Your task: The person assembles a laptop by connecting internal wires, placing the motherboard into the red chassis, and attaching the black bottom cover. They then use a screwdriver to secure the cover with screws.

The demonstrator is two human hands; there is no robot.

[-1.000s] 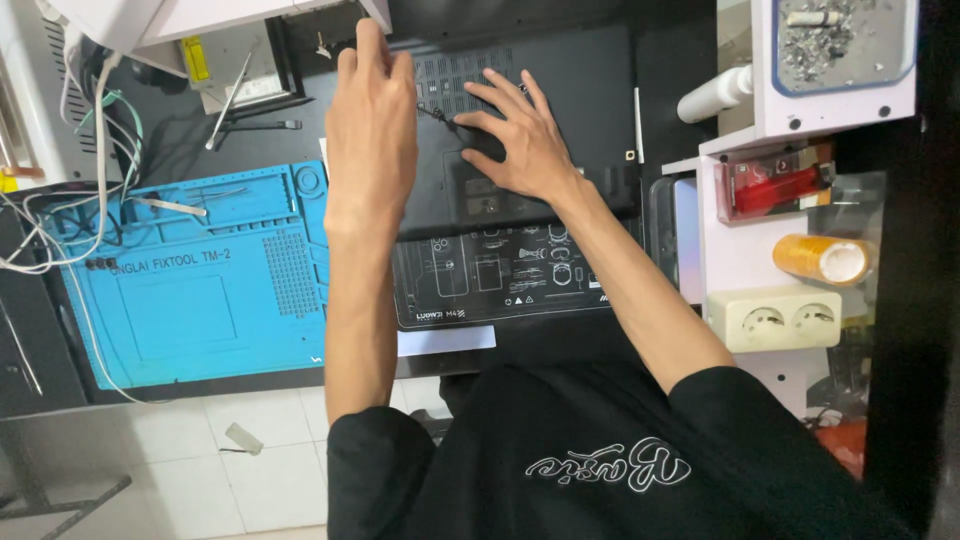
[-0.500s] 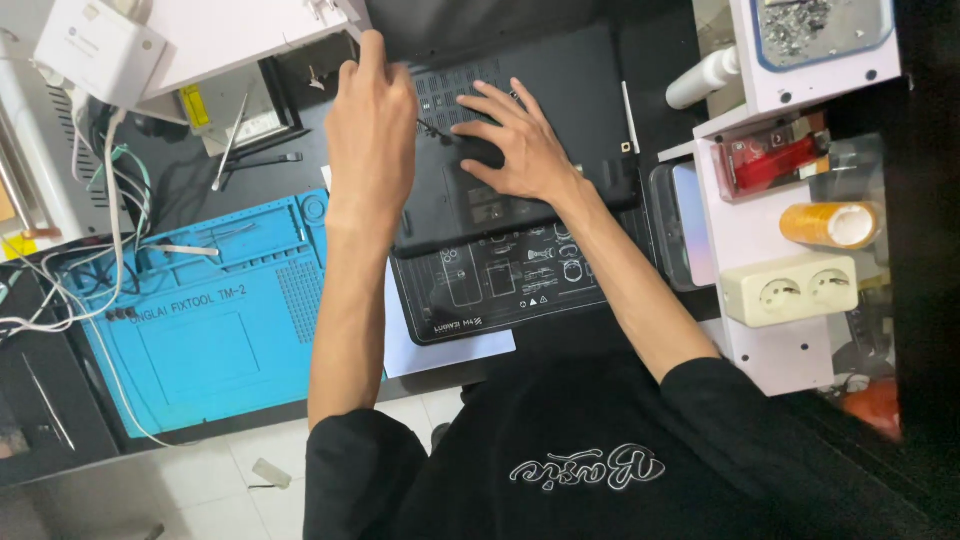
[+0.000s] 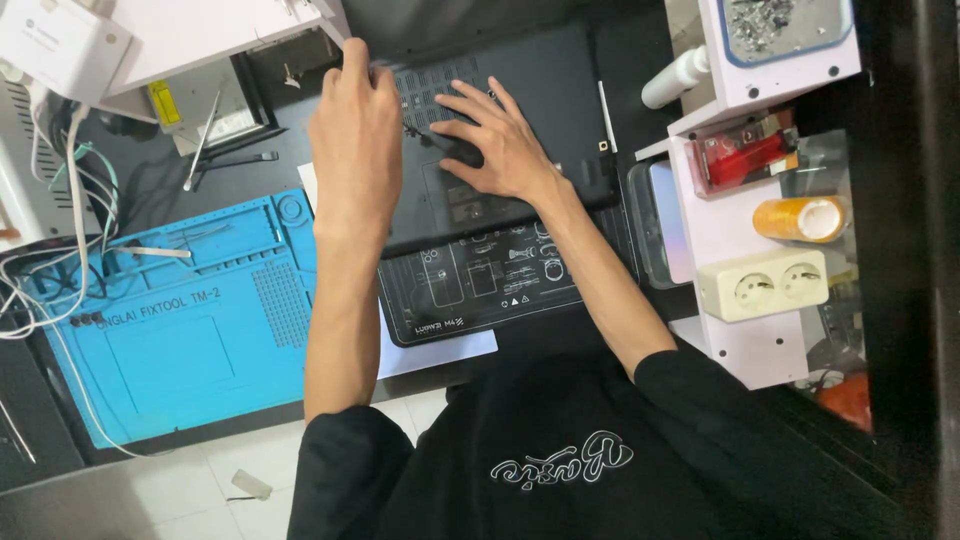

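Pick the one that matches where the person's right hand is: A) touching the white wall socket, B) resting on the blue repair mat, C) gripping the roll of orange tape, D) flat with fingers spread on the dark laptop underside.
D: the right hand lies palm down, fingers spread, on the dark laptop underside, away from the blue repair mat.

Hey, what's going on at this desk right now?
A person in a black shirt is working on a dark laptop lying bottom-up on a black work mat. The left hand holds a thin tool, probably a screwdriver, near the laptop's vent grille, while the right hand lies spread flat on the laptop's underside. A blue repair mat sits to the left, and a white double socket to the right.
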